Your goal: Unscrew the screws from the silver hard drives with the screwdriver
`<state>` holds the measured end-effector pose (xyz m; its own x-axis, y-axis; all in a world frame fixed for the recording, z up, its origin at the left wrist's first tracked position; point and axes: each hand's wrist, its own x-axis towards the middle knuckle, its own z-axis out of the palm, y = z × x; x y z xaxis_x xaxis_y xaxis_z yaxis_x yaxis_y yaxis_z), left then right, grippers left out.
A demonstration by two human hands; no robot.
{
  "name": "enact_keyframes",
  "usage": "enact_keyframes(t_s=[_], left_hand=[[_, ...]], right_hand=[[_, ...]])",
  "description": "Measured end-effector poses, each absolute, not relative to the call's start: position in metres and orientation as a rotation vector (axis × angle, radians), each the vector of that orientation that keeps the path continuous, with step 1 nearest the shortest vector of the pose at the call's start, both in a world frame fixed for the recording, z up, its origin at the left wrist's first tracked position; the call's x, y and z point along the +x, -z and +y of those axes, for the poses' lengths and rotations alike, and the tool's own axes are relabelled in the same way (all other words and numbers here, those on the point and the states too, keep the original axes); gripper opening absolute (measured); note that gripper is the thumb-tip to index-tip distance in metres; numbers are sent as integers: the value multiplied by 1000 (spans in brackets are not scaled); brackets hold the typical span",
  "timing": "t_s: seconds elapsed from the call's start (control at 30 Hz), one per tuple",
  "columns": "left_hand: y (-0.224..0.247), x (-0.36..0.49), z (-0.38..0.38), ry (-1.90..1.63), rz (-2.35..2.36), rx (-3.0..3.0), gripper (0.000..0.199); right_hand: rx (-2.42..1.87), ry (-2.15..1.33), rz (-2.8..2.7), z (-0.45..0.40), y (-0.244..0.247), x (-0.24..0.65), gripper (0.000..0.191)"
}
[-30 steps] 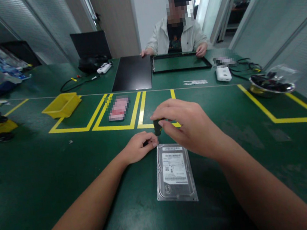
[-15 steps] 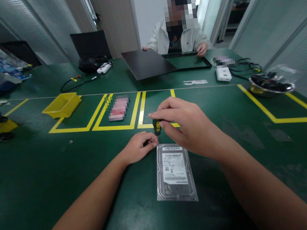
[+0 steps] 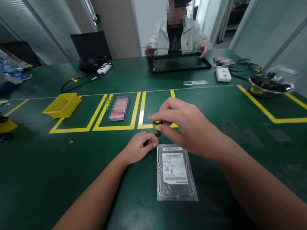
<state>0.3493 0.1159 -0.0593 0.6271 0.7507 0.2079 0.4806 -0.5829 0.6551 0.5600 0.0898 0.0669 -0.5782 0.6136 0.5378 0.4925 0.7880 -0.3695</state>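
A silver hard drive [image 3: 174, 172] with a white label lies flat on the green table [image 3: 120, 210]. My right hand [image 3: 189, 127] holds a short black and yellow screwdriver [image 3: 158, 128] upright, its tip down at the drive's far left corner. Beside that corner rests my left hand [image 3: 139, 147], fingers curled and fingertips together by the screwdriver's tip. Whether anything is pinched between them is too small to make out.
A yellow bin [image 3: 63, 105] and a blurred pink item [image 3: 119, 109] stand beyond my hands. Across the table a person holds a black frame [image 3: 182, 66] and a thin panel. A metal bowl [image 3: 272, 84] with dark parts is at the right.
The person opposite has tilted the dark panel up edge-on and drawn it back. In my right hand the screwdriver has turned a little, while my left hand and the drive keep their places.
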Motion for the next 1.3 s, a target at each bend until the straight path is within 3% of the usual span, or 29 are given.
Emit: enact_keyframes(t_s=[0.57, 0.77, 0.93, 1.3], left_hand=[[61, 348, 116, -628, 975, 2273, 15], [59, 347, 115, -653, 946, 2209, 12], [59, 346, 114, -643, 979, 2174, 13], [56, 347, 110, -613, 913, 2225, 30]], right_hand=[[-868, -378, -2410, 91, -65, 556, 25], [-849, -59, -2313, 60, -102, 583, 34], [-1018, 257, -2265, 25, -129, 599, 24], [-1330, 564, -2282, 2, -114, 611, 11]])
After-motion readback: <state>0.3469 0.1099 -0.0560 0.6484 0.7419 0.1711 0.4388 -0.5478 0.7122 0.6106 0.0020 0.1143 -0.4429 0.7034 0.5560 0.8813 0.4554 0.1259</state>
